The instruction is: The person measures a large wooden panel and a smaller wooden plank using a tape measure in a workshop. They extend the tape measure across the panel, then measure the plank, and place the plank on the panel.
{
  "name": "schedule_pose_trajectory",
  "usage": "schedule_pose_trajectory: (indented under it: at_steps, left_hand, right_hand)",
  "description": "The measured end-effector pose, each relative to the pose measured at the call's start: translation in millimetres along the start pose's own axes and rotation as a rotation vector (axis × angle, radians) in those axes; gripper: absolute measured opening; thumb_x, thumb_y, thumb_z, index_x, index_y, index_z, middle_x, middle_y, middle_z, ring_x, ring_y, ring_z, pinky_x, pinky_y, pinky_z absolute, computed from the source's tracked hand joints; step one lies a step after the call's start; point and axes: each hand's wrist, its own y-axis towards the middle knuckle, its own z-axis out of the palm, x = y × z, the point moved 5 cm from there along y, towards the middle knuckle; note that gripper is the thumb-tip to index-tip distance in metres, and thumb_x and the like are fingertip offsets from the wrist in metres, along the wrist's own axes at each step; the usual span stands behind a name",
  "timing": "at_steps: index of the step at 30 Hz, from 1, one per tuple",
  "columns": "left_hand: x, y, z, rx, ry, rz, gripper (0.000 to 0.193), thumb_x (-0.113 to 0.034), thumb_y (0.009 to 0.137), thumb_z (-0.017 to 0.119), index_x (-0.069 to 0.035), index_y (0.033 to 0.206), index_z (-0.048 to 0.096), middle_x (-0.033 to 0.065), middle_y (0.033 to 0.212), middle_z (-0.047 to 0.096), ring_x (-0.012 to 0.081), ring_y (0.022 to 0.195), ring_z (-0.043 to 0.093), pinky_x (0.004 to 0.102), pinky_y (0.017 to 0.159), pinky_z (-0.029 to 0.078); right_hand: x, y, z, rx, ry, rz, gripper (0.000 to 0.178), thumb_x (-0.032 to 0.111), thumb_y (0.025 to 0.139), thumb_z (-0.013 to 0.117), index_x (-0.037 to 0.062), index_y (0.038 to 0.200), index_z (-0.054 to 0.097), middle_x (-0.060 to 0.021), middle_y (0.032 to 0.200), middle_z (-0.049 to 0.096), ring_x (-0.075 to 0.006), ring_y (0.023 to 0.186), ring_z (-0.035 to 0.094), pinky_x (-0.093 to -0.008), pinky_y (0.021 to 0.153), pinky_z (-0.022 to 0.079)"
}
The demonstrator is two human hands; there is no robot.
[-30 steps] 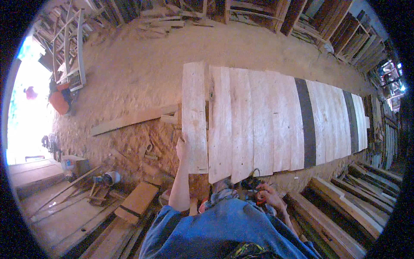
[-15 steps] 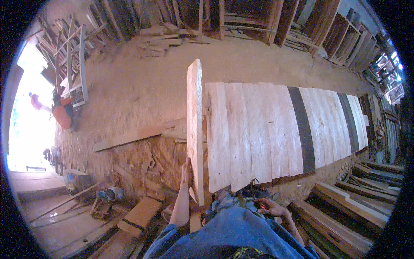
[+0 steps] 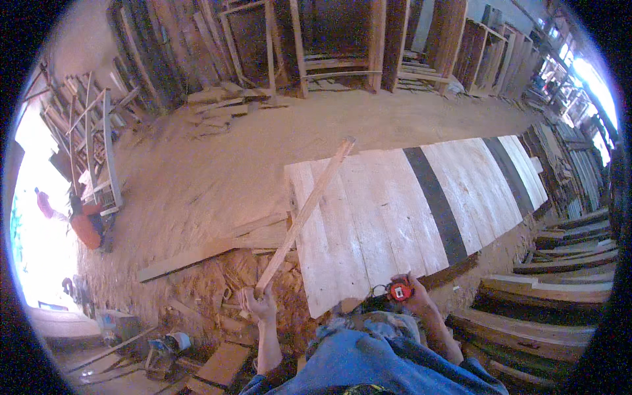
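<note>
My left hand (image 3: 260, 305) is closed round the near end of a long wooden board (image 3: 303, 217), seen narrow edge up. This board slants away to the right, its far end over the corner of a row of pale planks (image 3: 375, 204). Whether it touches them I cannot tell. In my right hand (image 3: 420, 296) is a red tape measure (image 3: 399, 290), held close to the near edge of the row. A dark loop hangs beside it. Two dark strips (image 3: 436, 204) run across the row between the pale planks.
Stacked timber (image 3: 526, 289) lies at the right. Wood offcuts (image 3: 224, 280) litter the ground at the left, beside a long loose plank (image 3: 184, 261). Frames and boards (image 3: 342, 46) lean along the back. A person in orange (image 3: 85, 224) is low down at the far left.
The board in my left hand has turned from upright to a rightward slant and shows its narrow edge. My right hand has come forward with the tape measure. The whole view has shifted.
</note>
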Motion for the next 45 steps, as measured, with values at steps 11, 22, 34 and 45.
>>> schedule_pose_trajectory:
  at_steps: [11, 22, 34, 45]
  left_hand:
    - [-47, 28, -12, -0.034, 0.103, 0.132, 0.045, -0.042, 0.073, 0.085, -0.005, 0.078, 0.059, 0.0128, 0.071, 0.057, 0.0354, 0.069, 0.055, 0.0471, 0.065, 0.044]
    - [-79, 45, -17, 0.461, -0.102, -0.366, 0.046, -0.043, 0.082, 0.076, 0.000, 0.094, 0.065, 0.0137, 0.087, 0.067, 0.0319, 0.082, 0.062, 0.0406, 0.074, 0.048]
    - [-49, -32, 25, 1.179, -0.935, -1.330, 0.061, -0.061, 0.100, 0.042, -0.007, 0.116, 0.067, 0.0008, 0.084, 0.062, 0.0102, 0.071, 0.055, 0.0282, 0.060, 0.044]
    - [-100, -51, 14, 1.164, -1.184, -1.538, 0.061, -0.058, 0.102, 0.039, -0.005, 0.118, 0.065, 0.0065, 0.090, 0.068, 0.0142, 0.075, 0.063, 0.0302, 0.065, 0.052]
  right_hand:
    - [-14, 5, 25, 0.022, -0.253, 0.060, 0.057, 0.025, 0.093, 0.064, 0.0115, 0.144, 0.041, -0.0118, 0.110, 0.063, -0.0298, 0.092, 0.066, -0.0441, 0.079, 0.057]
    - [-11, 8, 47, 0.003, -0.397, -0.038, 0.040, 0.030, 0.100, 0.055, 0.0092, 0.133, 0.046, -0.0138, 0.115, 0.059, -0.0285, 0.100, 0.064, -0.0427, 0.083, 0.057]
    - [48, -2, 190, 0.157, -0.754, -0.163, 0.059, 0.022, 0.081, 0.082, 0.0118, 0.127, 0.046, -0.0039, 0.114, 0.056, -0.0164, 0.100, 0.055, -0.0315, 0.090, 0.047]
    - [30, -18, 268, 0.427, -1.138, -0.422, 0.064, 0.026, 0.082, 0.082, 0.0041, 0.132, 0.050, -0.0102, 0.113, 0.057, -0.0209, 0.105, 0.056, -0.0339, 0.093, 0.045]
